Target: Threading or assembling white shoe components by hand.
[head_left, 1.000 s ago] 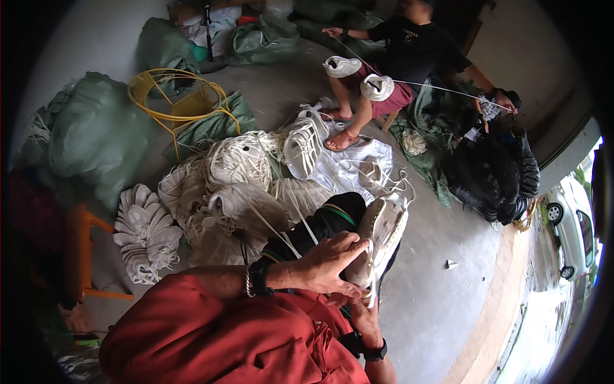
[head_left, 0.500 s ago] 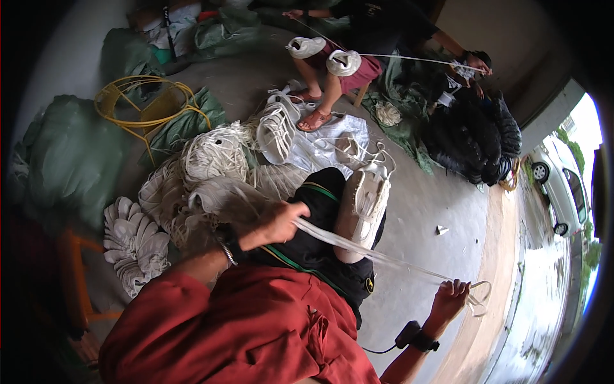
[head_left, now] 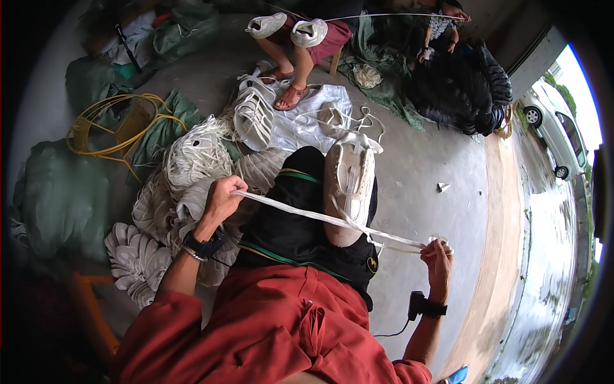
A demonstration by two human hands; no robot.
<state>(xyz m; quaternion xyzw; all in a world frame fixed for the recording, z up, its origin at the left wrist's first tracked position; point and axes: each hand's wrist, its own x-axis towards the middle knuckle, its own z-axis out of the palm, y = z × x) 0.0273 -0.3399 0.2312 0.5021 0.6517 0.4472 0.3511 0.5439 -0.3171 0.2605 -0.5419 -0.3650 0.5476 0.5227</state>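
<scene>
Left hand point(head_left: 224, 197) pinching, right hand point(head_left: 437, 253) pinching, white lace point(head_left: 275, 203) taut across the shoe point(head_left: 348, 185) by the right edge of the black cloth point(head_left: 281, 233); yellow emblem point(head_left: 372, 263) unreadable!

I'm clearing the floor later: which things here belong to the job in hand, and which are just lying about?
In the job:
white lace, stretched between left hand and right hand
white shoe, atop black cloth
heap of white shoe parts, probably

Lying about, apparently:
yellow chair
green sack
pale scrap
</scene>
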